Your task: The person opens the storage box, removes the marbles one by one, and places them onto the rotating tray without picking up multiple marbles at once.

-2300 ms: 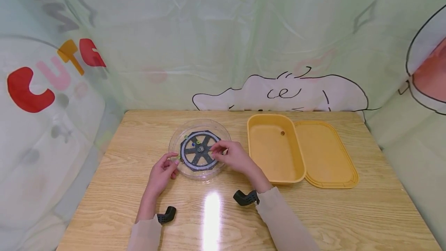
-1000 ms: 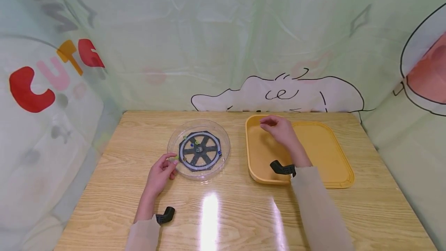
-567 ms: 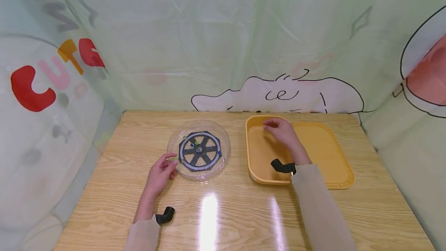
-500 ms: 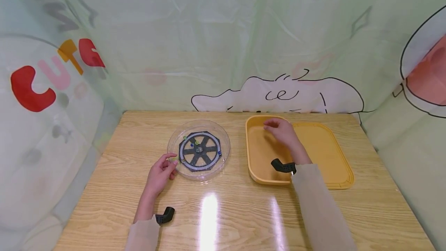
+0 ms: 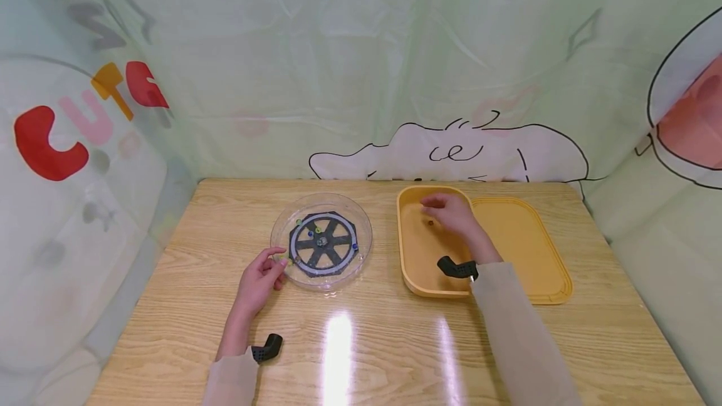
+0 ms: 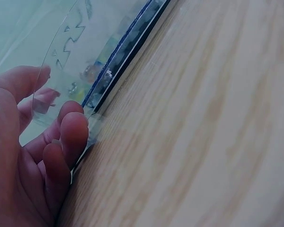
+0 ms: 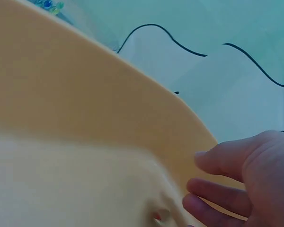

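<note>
In the head view my left hand [image 5: 261,284] holds the near-left rim of a clear round dish [image 5: 365,221]; the left wrist view has thumb and fingers on either side of its wall. Inside the dish lies a black spoked wheel [image 5: 307,244] with a pale ring. Several small blue and green marbles, among them a blue marble [image 5: 355,247] and a green marble [image 5: 318,230], sit about it. My right hand [image 5: 451,213] hovers within the yellow box [image 5: 414,268], fingers loosely bent, nothing visible between them. Below its fingertips a small brown marble [image 5: 431,223] lies on the box floor.
A yellow lid [image 5: 521,249] lies flat against the box's right side. Behind the wooden table [image 5: 225,205] hangs a pale printed curtain [image 5: 338,80]. Black wrist mounts [image 5: 271,348] stick out from both sleeves. Bare tabletop lies in front of the dish and box.
My right hand has gone from the dish rightward into the yellow box. A brown marble now shows below its fingers, left of where one lay earlier. My left hand stays at the dish rim.
</note>
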The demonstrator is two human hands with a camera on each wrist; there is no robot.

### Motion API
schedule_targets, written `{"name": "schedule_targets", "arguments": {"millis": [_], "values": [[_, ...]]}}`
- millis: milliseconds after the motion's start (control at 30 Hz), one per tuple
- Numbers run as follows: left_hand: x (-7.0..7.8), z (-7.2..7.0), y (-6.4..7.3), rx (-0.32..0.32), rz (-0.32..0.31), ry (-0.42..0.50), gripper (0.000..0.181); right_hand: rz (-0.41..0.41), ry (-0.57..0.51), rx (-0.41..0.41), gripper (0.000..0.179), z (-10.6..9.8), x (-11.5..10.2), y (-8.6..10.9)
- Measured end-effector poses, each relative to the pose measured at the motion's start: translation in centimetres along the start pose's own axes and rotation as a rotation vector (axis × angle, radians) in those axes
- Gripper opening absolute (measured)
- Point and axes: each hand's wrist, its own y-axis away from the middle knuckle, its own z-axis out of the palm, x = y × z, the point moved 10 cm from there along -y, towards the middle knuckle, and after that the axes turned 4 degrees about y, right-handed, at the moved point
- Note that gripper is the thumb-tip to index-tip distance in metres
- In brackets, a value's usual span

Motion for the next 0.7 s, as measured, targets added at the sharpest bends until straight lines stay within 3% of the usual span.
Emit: {"name": "schedule_targets", "arguments": {"millis": [267,467,700], "values": [[-3.3,-0.3,-1.3,0.016,-0.009,0.009,0.031,-0.075,0.058,-0.166,0.031,2.7,-0.1,-0.2],[-3.1,-0.4,-1.3,0.019,0.024,0.013,0.028,-0.147,0.121,-0.308,0.029,5.0,-1.4,0.5],[-2.9,-0.2,-1.2,0.022,0.024,0.012,0.027,-0.131,0.144,-0.319,0.023,5.5,-2.0,0.8]]}}
